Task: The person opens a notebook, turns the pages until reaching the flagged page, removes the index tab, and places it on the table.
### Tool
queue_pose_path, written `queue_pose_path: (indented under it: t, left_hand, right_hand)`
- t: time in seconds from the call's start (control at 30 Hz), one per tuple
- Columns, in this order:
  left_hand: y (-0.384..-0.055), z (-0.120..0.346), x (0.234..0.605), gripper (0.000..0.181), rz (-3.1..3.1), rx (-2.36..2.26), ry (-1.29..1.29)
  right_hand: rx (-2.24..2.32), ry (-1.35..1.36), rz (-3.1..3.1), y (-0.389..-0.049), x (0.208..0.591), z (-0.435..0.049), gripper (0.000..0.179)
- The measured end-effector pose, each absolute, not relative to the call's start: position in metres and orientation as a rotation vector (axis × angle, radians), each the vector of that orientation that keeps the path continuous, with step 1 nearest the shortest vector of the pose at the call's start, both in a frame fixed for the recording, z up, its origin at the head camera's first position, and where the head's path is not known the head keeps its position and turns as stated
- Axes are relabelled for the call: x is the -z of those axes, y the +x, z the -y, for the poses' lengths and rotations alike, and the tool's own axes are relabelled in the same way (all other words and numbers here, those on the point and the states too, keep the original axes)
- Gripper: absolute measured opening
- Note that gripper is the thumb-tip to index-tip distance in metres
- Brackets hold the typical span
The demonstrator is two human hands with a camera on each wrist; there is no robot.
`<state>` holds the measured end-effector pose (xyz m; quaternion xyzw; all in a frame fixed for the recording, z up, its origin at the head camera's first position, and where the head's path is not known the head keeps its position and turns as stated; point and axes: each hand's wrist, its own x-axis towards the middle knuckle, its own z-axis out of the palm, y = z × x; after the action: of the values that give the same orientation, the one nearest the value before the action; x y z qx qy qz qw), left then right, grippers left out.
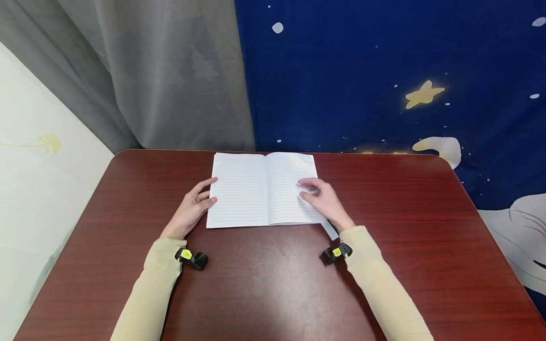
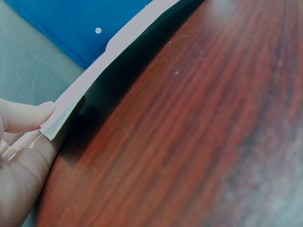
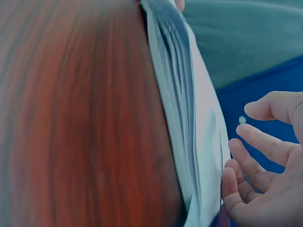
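An open notebook (image 1: 239, 189) with blank lined pages lies near the far edge of the table. My left hand (image 1: 192, 210) grips its left edge. In the left wrist view the thumb (image 2: 28, 116) is on top of the pages and the other fingers reach beneath. My right hand (image 1: 326, 199) hovers over the right page (image 1: 290, 199), thumb and forefinger apart with nothing between them. From the right wrist, the hand's lower fingers (image 3: 232, 182) show close beside the notebook's edge, with several leaves (image 3: 175, 71) fanned slightly apart. A pale strip (image 1: 329, 229) sticks out below the right page's corner.
Under the notebook is a reddish-brown wooden table (image 1: 277, 284) with rounded far corners. A grey curtain (image 1: 170, 85) and a dark blue cloth with stars (image 1: 341, 71) hang right behind it. A black camera (image 1: 192, 258) is strapped to the left wrist, another (image 1: 334, 253) to the right.
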<state>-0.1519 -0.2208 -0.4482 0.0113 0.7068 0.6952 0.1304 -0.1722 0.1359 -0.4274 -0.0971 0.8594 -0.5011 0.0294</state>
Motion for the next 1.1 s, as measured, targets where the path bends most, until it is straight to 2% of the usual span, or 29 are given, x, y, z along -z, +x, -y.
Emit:
queue_pose_path:
  t: [0.23, 0.63, 0.87, 1.1]
  left_hand:
    - [-0.152, 0.221, 0.449, 0.059, -2.055, -2.022, 0.038]
    - [-0.152, 0.221, 0.448, 0.059, -2.041, -2.039, 0.052]
    - [-0.152, 0.221, 0.449, 0.06, -2.039, -2.041, 0.048]
    - [-0.152, 0.22, 0.449, 0.059, -2.048, -2.04, 0.033]
  right_hand:
    - [1.323, -0.25, -2.763, -0.171, 0.432, -0.151, 0.044]
    - [1.2, -0.187, -2.741, -0.171, 0.435, -0.16, 0.065]
    - [1.15, -0.162, -2.756, -0.172, 0.435, -0.159, 0.064]
    - [1.187, -0.19, -2.743, -0.171, 0.435, -0.158, 0.054]
